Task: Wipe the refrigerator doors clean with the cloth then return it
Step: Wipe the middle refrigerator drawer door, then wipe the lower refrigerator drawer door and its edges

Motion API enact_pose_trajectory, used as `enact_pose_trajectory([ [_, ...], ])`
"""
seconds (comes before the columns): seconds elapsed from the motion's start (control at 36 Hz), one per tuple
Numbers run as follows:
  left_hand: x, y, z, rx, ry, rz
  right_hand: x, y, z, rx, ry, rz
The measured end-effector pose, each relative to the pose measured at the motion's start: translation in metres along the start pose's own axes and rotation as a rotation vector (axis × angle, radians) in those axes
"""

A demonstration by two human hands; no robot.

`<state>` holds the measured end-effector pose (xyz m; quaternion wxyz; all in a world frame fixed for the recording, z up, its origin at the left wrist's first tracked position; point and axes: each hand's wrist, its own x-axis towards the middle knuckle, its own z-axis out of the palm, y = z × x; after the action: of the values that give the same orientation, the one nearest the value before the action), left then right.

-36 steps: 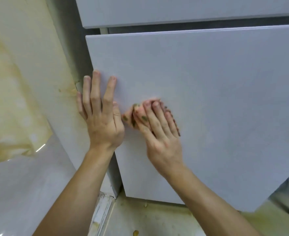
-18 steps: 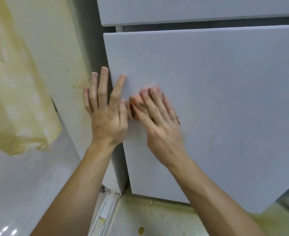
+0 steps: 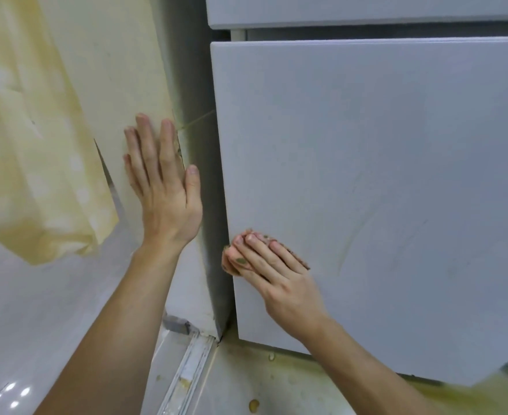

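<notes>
1. Wiping looks under way: the right hand point(image 3: 279, 280) presses the cloth point(image 3: 228, 263) flat against the lower door point(image 3: 381, 175) of the refrigerator, near the door's 7 o'clock corner and just inside its left edge.
2. Its fingers lie straight and close together over the cloth. Only a pinkish, speckled bit shows past the fingertips on their 9 o'clock side, and the rest is hidden under the hand.
3. The left hand point(image 3: 162, 193) is spread flat with straight fingers and rests on the cream wall point(image 3: 120, 70) at 9 o'clock from the door. It is apart from the door and holds nothing.
4. How much has been cleaned cannot be told for sure. Faint streaks run across the middle of the lower door toward 3 o'clock, so that stretch probably needs more passes.
5. The upper door point(image 3: 366, 10) shows only as a strip at 12 o'clock, and whether it has been wiped cannot be told.
6. What seems left is the rest of the lower door, perhaps the upper one, and then returning the cloth. The place it belongs is not in view.
7. The refrigerator is the only container in sight. Both doors appear shut, so its contents are hidden.
8. The floor point(image 3: 291, 384) at 6 o'clock carries yellowish stains, and a pale yellow sheet point(image 3: 28, 130) hangs at 9 o'clock.
</notes>
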<state>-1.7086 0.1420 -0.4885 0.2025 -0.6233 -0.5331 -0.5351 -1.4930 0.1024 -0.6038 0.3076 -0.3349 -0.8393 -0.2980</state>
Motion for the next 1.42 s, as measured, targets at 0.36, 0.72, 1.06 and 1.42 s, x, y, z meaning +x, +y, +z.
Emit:
enact_pose_trajectory([
  [0.36, 0.001, -0.001, -0.006, 0.004, -0.029, 0.021, 0.124, 0.021, -0.059, 0.134, 0.426, 0.23],
  [0.72, 0.0, -0.008, -0.009, -0.024, -0.043, 0.027, -0.002, -0.019, 0.009, 0.071, -0.103, -0.035],
  [1.06, 0.0, 0.032, -0.02, -0.059, 0.06, -0.053, -0.016, -0.004, -0.033, 0.426, 0.033, 0.152],
  [1.42, -0.006, 0.105, -0.052, -0.367, -0.15, 0.079, 0.041, 0.03, -0.14, 1.313, 0.271, 0.891],
])
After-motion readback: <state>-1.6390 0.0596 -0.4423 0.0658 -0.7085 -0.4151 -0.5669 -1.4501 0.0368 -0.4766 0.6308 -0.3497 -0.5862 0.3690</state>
